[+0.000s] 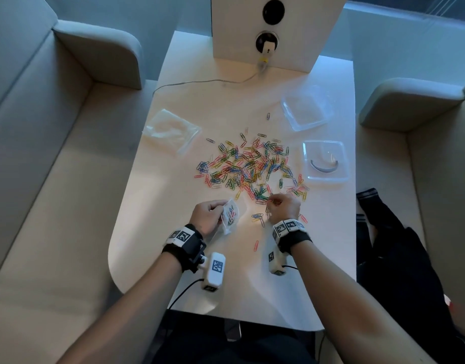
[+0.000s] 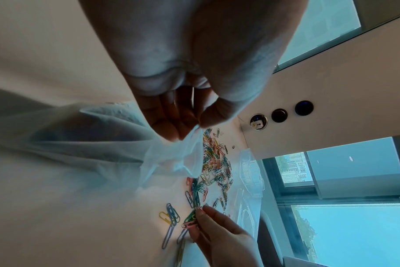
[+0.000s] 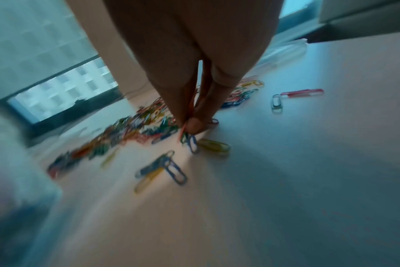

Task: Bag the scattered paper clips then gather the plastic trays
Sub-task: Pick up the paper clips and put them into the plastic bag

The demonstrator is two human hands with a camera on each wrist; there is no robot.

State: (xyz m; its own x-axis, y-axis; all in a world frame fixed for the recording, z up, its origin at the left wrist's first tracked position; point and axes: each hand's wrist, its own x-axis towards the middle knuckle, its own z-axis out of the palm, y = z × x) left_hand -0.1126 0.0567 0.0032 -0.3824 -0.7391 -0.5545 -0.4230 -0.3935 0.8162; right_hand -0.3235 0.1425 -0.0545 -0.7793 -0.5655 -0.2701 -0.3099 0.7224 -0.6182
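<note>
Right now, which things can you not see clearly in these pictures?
- Clip count in the small bag: head view, too small, and the left hand covers part.
- What the right hand pinches besides a few clips: right wrist view, motion blur.
- Curved object in the near tray: head view, too small to identify.
- Contents of the far bag: head view, plastic glare.

An office lounge booth is suggested: upholstered benches flank a white table below a socket panel.
</note>
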